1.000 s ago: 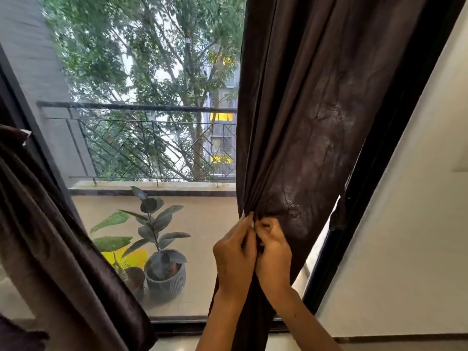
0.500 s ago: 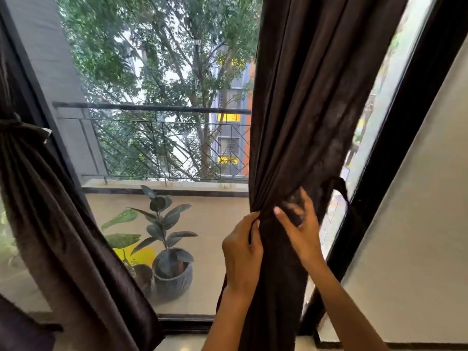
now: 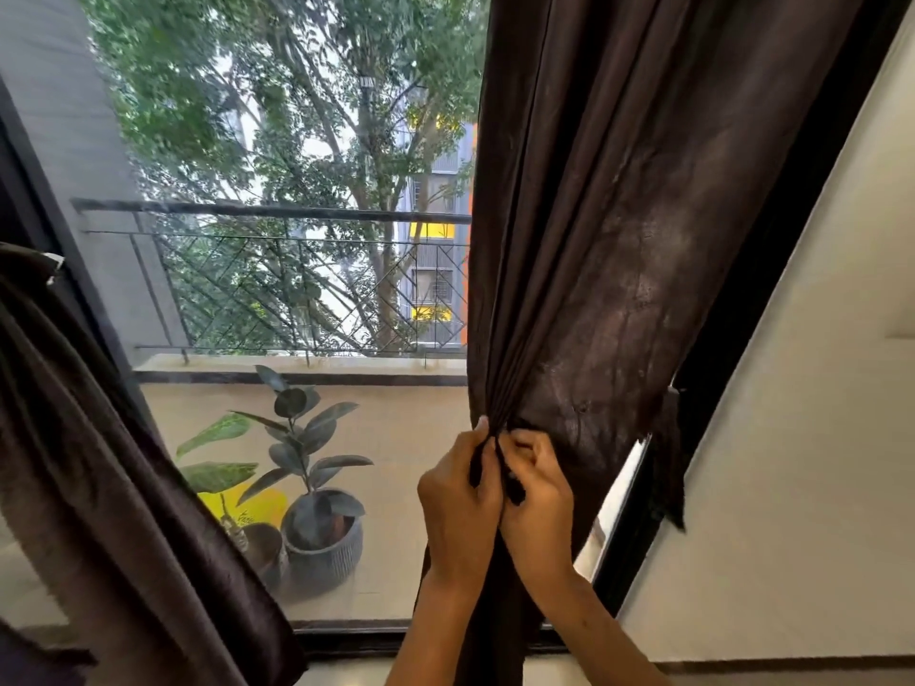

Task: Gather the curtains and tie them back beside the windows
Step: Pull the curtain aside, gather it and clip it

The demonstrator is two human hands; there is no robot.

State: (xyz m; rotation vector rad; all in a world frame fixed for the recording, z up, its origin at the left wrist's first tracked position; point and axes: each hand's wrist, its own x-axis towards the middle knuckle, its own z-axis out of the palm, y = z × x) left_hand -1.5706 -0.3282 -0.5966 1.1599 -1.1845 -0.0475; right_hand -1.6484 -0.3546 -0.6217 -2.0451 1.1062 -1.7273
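Note:
A dark brown curtain [image 3: 634, 230] hangs at the right of the window, bunched to a narrow waist in front of me. My left hand [image 3: 458, 502] and my right hand [image 3: 537, 497] are pressed together at that waist. Each pinches an end of a thin dark tie strap [image 3: 497, 462] that runs between them. A second brown curtain [image 3: 99, 462] hangs at the left, cinched by a tie [image 3: 29, 262] near the frame. A loose strip of dark fabric [image 3: 673, 458] dangles by the right window frame.
The black window frame [image 3: 742, 269] slants up beside a cream wall [image 3: 802, 462] on the right. Through the glass I see a balcony with two potted plants [image 3: 317, 507], a metal railing [image 3: 277, 215] and trees.
Half a second ago my right hand was spread on the curtain further right. It has come back beside my left hand and now pinches the strap end.

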